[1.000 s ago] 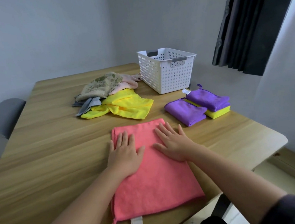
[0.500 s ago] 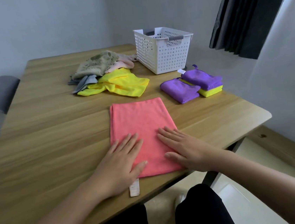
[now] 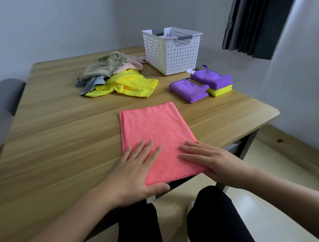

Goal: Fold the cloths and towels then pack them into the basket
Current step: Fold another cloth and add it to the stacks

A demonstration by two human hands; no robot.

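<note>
A pink cloth point(image 3: 154, 133) lies flat, folded into a long rectangle, at the near edge of the wooden table point(image 3: 57, 136). My left hand point(image 3: 138, 171) presses flat on its near left corner, fingers spread. My right hand point(image 3: 210, 158) lies flat on its near right corner at the table's edge. A white perforated basket point(image 3: 173, 53) stands at the far right. Folded purple and yellow cloths point(image 3: 202, 85) sit stacked in front of the basket. A loose pile of unfolded cloths point(image 3: 115, 76), yellow, olive, pink and grey, lies to the basket's left.
A grey chair point(image 3: 5, 96) stands at the table's far left side. A dark curtain point(image 3: 257, 14) hangs at the right beside a white wall. My legs in dark trousers point(image 3: 216, 222) show below the table's near edge.
Both hands have slid toward me along the pink cloth, from its far half to its near end. The view has tilted down, and my legs have come into view.
</note>
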